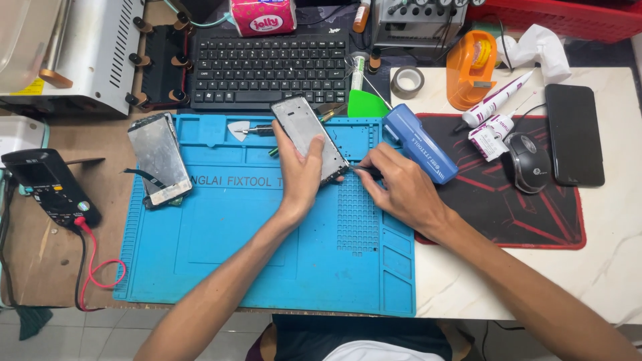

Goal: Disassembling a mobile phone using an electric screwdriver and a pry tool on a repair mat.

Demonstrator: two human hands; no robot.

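Over the blue mat's [221,254] top edge, the left hand [299,175] grips a phone frame [309,138], holding it tilted above the mat. Touching the frame's lower right corner, the right hand [401,190] pinches a thin dark tool [364,171]. Another phone part [159,159] lies at the mat's left edge.

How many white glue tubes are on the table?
2. Both lie at the top edge of the black mouse mat, left of the mouse: one long tube pointing up-right, one shorter tube just below it. Others could be hidden.
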